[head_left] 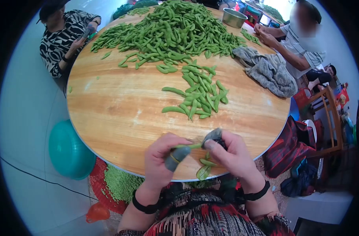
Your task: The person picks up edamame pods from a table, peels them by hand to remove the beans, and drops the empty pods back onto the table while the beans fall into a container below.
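Between my two hands, over the table's near edge, a green soybean pod (194,146) is stretched lengthwise. My left hand (163,155) pinches its left end; a grey cover with a yellow band wraps one finger. On the other end, my right hand (228,151) is closed, with dark grey covers on its thumb and finger. Below the hands lie a few opened pods (203,172) at the table edge. Just beyond them is a small group of whole pods (201,94), and behind that a large heap of pods (171,33).
The round wooden table (112,106) carries a grey cloth (268,70) and a metal bowl (234,18). Shelled beans (122,183) fill a red basket on the floor, near a teal basin (69,149). People sit left and right; a wooden chair (332,122) stands right.
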A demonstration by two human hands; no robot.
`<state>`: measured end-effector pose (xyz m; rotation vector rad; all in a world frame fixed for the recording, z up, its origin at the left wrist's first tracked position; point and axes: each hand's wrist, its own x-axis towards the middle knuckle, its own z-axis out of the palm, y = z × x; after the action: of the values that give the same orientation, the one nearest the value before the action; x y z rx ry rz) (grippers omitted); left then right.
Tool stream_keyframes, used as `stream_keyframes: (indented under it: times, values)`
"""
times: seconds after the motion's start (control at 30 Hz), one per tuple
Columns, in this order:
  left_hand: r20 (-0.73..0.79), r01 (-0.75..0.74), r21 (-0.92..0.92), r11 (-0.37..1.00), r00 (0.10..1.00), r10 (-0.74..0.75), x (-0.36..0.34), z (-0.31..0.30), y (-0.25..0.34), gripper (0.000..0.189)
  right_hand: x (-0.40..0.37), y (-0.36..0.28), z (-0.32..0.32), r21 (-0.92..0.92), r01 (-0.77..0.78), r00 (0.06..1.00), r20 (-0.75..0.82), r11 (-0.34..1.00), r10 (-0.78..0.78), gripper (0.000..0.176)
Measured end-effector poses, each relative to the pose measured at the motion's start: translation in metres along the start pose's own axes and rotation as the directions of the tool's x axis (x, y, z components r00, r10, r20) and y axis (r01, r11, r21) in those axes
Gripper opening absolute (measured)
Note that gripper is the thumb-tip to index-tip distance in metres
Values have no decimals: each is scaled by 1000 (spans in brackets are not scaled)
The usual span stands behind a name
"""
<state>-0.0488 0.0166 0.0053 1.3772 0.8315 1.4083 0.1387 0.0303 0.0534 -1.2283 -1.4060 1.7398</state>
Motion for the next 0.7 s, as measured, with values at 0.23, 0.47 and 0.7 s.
stream_keyframes:
  times: [0.23,0.47,0.7]
  values:
    - [-22,200,-332,922,975,-219,8,-1,-2,6,5,6,12,171,-70,984,174,983,40,24]
    - [-121,257,-172,951,952,-279,8,8,0,7,9,13,13,193,-139,983,145,971,112,22]
    - [142,309,-588,748,949,-281,9,-3,-8,6,11,17,21,470,-272,956,231,840,181,19]
